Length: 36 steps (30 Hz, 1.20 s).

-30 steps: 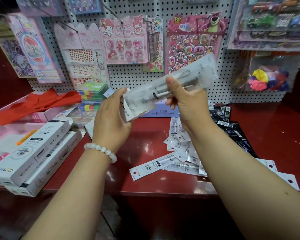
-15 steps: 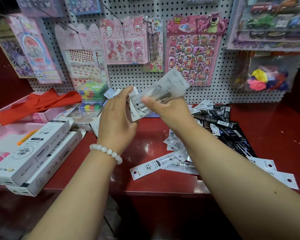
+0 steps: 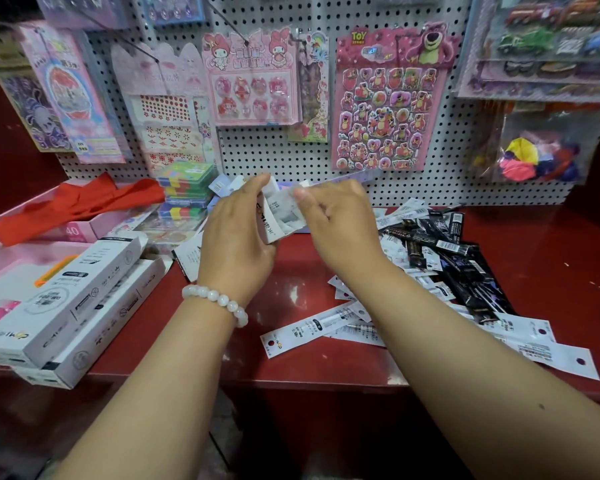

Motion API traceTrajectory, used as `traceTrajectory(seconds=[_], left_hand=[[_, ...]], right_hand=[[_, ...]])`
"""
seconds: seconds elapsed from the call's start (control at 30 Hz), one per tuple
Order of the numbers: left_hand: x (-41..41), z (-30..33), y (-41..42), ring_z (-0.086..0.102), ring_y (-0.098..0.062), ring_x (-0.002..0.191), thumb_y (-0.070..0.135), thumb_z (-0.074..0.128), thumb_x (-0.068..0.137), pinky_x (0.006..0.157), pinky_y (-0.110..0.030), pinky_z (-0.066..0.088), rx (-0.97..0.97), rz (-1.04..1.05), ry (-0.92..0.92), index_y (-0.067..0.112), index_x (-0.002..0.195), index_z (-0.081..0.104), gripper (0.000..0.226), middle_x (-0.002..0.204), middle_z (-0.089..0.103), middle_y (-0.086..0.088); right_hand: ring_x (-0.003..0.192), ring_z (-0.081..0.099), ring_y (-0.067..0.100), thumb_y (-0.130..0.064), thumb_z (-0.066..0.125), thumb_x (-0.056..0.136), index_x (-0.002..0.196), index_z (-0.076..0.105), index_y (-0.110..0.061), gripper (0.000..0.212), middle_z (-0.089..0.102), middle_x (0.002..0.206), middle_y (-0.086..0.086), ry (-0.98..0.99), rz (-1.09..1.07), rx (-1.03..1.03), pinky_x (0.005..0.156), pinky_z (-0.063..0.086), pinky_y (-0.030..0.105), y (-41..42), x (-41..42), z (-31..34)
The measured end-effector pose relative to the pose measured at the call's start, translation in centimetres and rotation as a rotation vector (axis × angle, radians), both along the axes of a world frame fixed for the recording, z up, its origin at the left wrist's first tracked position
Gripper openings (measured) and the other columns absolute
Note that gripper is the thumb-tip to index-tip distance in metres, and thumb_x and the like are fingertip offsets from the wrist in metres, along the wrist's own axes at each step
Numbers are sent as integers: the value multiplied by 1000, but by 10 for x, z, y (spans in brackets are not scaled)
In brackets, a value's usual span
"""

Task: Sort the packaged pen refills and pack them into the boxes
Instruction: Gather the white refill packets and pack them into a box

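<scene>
My left hand (image 3: 234,237) grips a small white refill box (image 3: 270,220) with its open end facing right, above the red counter. My right hand (image 3: 338,220) pinches a bundle of clear-packaged pen refills (image 3: 290,211) whose near end sits inside the box mouth; the rest of the bundle is hidden behind my fingers. A pile of white-carded refills (image 3: 323,327) lies on the counter in front of my right forearm. Black-packaged refills (image 3: 458,258) are heaped to the right of it.
Two long white boxes (image 3: 59,306) are stacked at the counter's left front edge. A pink tray (image 3: 11,261) and a red cloth (image 3: 73,206) lie behind them. Coloured plastic cases (image 3: 187,188) stand at the back, under a pegboard (image 3: 278,150) hung with sticker sheets.
My right hand came down and left, pushing the refill bundle from high in the air into the box's open end. My left hand kept hold of the box.
</scene>
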<state>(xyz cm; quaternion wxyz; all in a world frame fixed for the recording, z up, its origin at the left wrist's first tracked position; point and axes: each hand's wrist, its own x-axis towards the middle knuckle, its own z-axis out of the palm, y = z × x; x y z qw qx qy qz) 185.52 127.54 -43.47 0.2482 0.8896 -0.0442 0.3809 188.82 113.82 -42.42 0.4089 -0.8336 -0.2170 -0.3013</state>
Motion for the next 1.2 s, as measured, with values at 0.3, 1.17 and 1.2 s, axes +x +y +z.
traceTrajectory(seconds=[0.3,1.17,1.2], left_hand=[[7,-4,0,51,-26,115,4,72,71,94,-26,33,42,7,14,17,137,43,74,126,58,-5],[11,-28,-31,64,-27,87,48,66,80,77,-35,52,266,-186,828,6,90,68,43,90,69,-11],[10,-31,-34,65,-27,88,53,68,76,78,-37,53,306,-190,901,4,92,68,52,93,70,-13]], right_hand=[[134,41,12,-67,11,90,137,49,-12,82,48,143,3,92,313,-57,111,28,24,8,-26,-20],[62,54,11,-40,77,73,83,70,-21,23,66,73,-5,762,25,-446,57,43,23,-128,-8,-2],[64,53,9,-41,79,70,86,68,-23,27,63,76,-8,797,2,-552,58,41,23,-134,-12,-3]])
